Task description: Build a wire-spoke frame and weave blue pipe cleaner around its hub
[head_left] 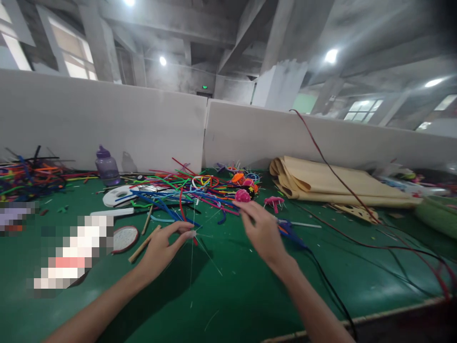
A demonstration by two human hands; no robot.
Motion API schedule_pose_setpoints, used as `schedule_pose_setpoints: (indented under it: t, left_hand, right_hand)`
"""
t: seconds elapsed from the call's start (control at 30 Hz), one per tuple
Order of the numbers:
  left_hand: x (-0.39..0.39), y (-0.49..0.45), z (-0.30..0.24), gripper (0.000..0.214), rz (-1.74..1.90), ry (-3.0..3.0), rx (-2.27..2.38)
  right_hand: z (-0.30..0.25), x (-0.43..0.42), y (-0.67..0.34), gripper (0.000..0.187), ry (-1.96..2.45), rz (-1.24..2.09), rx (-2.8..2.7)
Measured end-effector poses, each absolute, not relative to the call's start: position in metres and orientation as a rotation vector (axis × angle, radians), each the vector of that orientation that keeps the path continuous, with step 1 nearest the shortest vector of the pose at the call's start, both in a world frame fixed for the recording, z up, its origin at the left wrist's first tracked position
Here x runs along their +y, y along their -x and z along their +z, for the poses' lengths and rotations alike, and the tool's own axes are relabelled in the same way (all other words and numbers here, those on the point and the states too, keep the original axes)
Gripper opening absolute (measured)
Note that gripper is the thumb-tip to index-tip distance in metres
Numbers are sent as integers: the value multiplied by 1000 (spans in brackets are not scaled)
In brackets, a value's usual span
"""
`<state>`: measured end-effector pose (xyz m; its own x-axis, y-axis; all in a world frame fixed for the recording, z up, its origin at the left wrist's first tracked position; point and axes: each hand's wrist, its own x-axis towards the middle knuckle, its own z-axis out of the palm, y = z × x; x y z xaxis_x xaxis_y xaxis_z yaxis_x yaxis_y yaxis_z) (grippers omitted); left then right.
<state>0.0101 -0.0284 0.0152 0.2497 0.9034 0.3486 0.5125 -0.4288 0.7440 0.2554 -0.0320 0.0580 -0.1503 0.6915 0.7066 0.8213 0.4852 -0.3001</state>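
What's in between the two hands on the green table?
In the head view, thin pale strands fan out from the pinched fingertips of the left hand toward the right hand; under them there is only bare green table.

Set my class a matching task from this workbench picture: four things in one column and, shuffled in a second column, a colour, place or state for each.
Column one:
1 bottle
2 rolled sheets
3 left hand
4 tape roll

Column two:
A tan, lying at the far right
B pinching thin pale strands
C purple, upright by the partition
D white, flat on the green table

Pairs: 1-C; 2-A; 3-B; 4-D
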Motion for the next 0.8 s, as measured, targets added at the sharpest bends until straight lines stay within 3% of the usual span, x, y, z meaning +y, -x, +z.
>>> schedule_pose_setpoints:
  t: [0.2, 0.47, 0.67, 0.8]
  left_hand:
    - [-28, 4, 13, 24, 1284, -1944, 1249]
    - [-29, -1, 8, 21, 1476, -1811, 1165]
    - [-29, -2, 17, 33, 1476, -1419, 971]
    - [-28, 2, 20, 38, 1470, -1379, 1016]
  right_hand:
    - [32, -25, -191, 29, 1235, -40, -1988]
    - [12, -37, -195, 41, 1234, -11, -2060]
    - [16, -32, -201, 53, 1206, -79, -1924]
    - [18, -31, -205, 38, 1077, -93, -1958]
